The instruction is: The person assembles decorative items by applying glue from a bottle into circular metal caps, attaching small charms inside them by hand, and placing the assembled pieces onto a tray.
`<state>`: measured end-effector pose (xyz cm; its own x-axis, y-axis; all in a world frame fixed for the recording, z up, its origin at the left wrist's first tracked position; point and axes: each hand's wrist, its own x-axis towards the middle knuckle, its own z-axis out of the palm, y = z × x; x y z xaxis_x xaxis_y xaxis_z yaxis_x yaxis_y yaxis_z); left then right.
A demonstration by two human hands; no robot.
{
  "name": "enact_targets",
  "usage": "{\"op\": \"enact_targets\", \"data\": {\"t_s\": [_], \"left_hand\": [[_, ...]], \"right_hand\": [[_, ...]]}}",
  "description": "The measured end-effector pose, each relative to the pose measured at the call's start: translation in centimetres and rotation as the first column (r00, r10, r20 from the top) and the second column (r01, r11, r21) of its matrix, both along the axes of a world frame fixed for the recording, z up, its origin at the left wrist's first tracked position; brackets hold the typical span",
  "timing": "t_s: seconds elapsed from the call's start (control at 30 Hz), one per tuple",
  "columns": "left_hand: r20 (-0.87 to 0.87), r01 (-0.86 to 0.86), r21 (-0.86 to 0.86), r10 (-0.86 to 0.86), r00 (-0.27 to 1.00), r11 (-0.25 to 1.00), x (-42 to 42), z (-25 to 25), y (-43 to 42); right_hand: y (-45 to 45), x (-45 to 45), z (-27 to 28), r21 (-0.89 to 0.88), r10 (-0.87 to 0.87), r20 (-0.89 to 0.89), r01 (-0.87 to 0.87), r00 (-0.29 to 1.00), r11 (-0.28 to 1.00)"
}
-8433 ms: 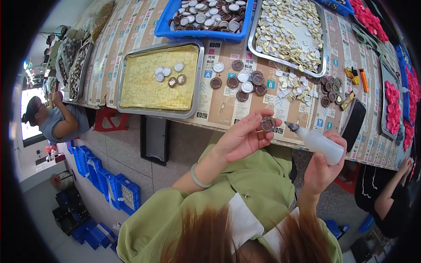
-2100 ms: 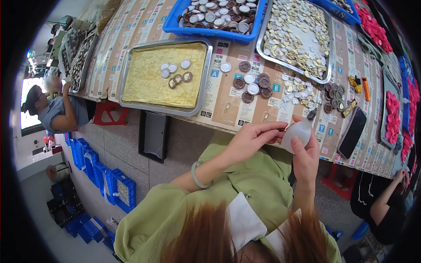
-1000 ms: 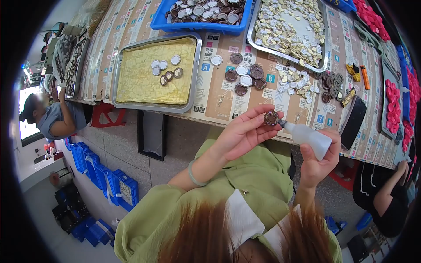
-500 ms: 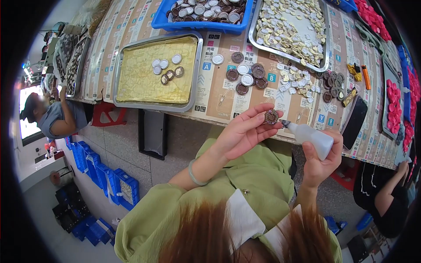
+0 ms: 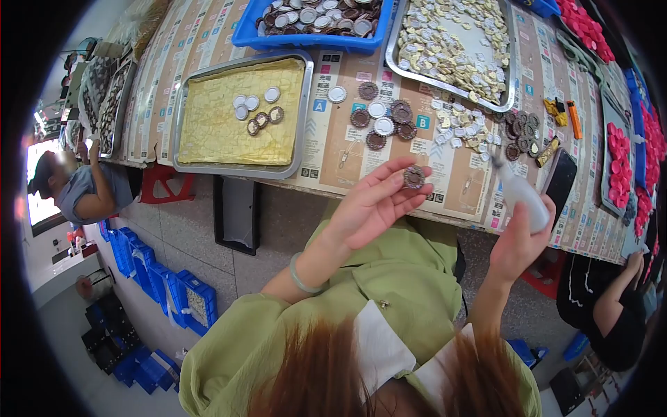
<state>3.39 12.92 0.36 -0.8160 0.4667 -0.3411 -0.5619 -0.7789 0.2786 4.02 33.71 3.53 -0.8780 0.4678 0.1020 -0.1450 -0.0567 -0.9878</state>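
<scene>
The left hand (image 5: 372, 206) pinches a brown crimped bottle cap (image 5: 415, 177) above the worktop's (image 5: 321, 154) near edge. The right hand (image 5: 520, 243) grasps a translucent squeeze bottle (image 5: 522, 194), nozzle apart from the cap. Farther from that edge, loose caps (image 5: 383, 126) lie beside a yellow-lined metal tray (image 5: 303, 118).

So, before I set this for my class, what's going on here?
A seated person works with both hands at a table. The left hand holds up a small dark disc, and the right hand grips a whitish bottle, which is apart from the disc. White and dark-rimmed round pieces lie on a yellow-lined tray.
</scene>
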Motion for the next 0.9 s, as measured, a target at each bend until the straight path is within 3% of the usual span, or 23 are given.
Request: {"op": "enact_targets", "data": {"t_s": [0.23, 0.47, 0.53, 0.63, 0.83, 0.9], "left_hand": [[0.044, -0.044, 0.003, 0.044, 0.998, 0.999, -0.2, -0.4, -0.7], [0.051, -0.049, -0.024, 0.05, 0.997, 0.999, -0.2, -0.6, -0.5], [0.054, -0.049, -0.023, 0.05, 0.997, 0.999, -0.3, -0.6, -0.6], [0.07, -0.055, -0.028, 0.057, 0.996, 0.998, -0.2, -0.7, -0.8], [0.079, -0.067, -0.018, 0.069, 0.995, 0.998, -0.2, -1.1, -0.8], [0.073, -0.069, -0.013, 0.07, 0.995, 0.998, -0.2, -1.1, -0.8]], "right_hand": [[4.4, -2.5, -5.0, 0.213, -0.187, -0.068, 0.198, 0.98, 0.957], [4.3, -3.9, -5.5, 0.368, -0.093, 0.105, 0.048, 0.99, 0.928], [3.5, -4.4, -3.3, 0.632, -0.154, 0.39, -0.142, 0.908, 0.762], [3.6, -5.1, -2.1, 0.582, -0.114, 0.523, -0.256, 0.844, 0.772], [3.3, -5.3, -2.8, 0.472, -0.057, 0.51, -0.224, 0.858, 0.853], [2.7, -5.4, -1.7, 0.659, -0.131, 0.542, -0.324, 0.83, 0.679]]}}
